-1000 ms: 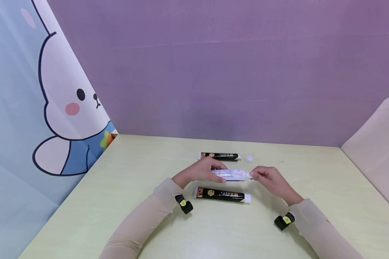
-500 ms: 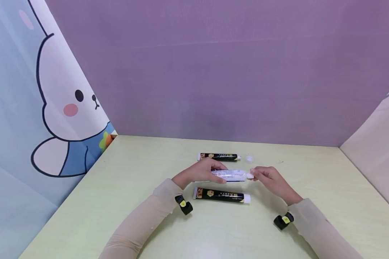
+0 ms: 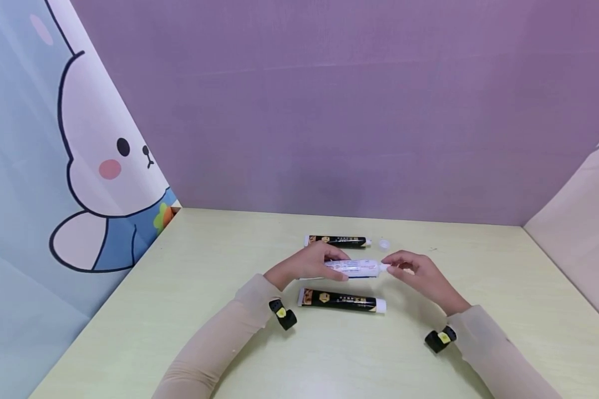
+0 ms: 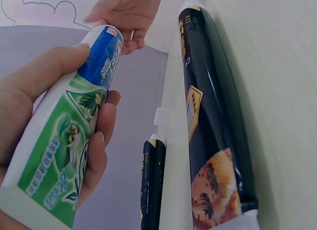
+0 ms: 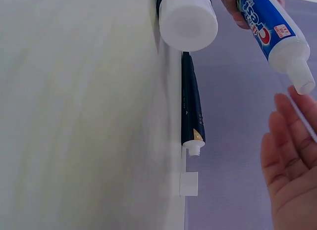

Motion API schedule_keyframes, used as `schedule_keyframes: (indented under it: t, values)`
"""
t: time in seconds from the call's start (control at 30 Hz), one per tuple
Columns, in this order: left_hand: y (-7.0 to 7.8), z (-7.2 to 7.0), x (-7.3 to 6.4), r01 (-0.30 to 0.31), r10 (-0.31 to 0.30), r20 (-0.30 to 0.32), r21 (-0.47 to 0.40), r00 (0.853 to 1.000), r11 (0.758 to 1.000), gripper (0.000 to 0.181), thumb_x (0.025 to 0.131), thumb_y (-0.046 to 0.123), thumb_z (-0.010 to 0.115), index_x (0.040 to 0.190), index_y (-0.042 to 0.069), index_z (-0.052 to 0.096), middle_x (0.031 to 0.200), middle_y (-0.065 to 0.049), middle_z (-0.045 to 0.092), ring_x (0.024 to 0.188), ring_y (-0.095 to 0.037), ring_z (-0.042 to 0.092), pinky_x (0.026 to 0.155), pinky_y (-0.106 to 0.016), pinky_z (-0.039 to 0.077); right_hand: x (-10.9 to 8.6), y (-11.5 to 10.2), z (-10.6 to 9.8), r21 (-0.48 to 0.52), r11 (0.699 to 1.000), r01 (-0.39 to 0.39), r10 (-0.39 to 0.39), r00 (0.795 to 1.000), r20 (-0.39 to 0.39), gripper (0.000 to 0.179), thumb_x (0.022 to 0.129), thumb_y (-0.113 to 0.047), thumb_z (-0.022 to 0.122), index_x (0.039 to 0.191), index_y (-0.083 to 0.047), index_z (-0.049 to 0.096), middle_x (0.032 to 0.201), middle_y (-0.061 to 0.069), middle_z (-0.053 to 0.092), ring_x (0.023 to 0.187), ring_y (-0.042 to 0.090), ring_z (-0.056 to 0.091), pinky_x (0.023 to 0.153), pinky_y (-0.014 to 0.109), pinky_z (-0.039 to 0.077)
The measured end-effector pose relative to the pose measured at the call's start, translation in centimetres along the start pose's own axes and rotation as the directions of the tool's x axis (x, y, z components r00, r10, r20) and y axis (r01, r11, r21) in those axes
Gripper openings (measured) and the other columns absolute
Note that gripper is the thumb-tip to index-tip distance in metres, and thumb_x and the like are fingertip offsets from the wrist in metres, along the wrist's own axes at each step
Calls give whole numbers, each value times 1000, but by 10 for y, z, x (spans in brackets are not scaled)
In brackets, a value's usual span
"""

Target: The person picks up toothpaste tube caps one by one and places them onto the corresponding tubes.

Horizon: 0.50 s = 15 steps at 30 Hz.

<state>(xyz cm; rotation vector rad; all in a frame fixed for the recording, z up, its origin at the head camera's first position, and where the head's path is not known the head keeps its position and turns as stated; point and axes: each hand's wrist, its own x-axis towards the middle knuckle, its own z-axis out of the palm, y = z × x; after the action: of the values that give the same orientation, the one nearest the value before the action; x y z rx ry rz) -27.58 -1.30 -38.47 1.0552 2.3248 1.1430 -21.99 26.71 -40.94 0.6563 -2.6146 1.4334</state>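
My left hand [image 3: 316, 261] grips a white, blue and green toothpaste tube [image 3: 361, 269] around its body, thumb on one side and fingers on the other. The tube points to the right, and a narrow white tip [image 5: 300, 79] stands out from its shoulder. Close by that tip is my right hand [image 3: 421, 277], its fingers loosely extended and spread from the thumb. In the right wrist view these fingers [image 5: 282, 126] lie just below the tip, holding nothing that shows. Part of the tube is hidden behind my left hand.
A capped black tube [image 3: 341, 300] lies on the table [image 3: 379, 354] nearer me. Farther back lies another black tube [image 3: 341, 241] with its nozzle bare, and a loose white cap [image 3: 384, 244] sits beside it. A purple backdrop [image 3: 349, 111] stands behind the table.
My right fingers and thumb, earlier pinching the tube's white tip, have spread apart, and the hand has shifted slightly. My left hand and the toothpaste tube stay nearly in place.
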Motion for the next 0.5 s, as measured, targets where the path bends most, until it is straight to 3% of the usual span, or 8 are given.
schedule_keyframes:
  t: [0.2, 0.5]
  values:
    - [5, -1, 0, 6, -6, -5, -6, 1000, 1000, 39, 78, 18, 77, 115, 8, 68, 100, 2, 69, 79, -6, 59, 69, -21, 48, 1, -4, 1, -15, 998, 63, -63, 998, -20, 26, 81, -13, 75, 104, -12, 64, 102, 0, 64, 90, 9, 56, 82, 39, 47]
    - [8, -2, -1, 14, -14, 3, -13, 1000, 1000, 39, 78, 18, 77, 114, 8, 68, 99, 3, 69, 79, -5, 59, 70, -21, 48, 0, -9, 1, -38, 991, 132, -134, 990, -44, 23, 79, -5, 74, 100, -9, 65, 98, 2, 65, 89, 8, 56, 80, 30, 47]
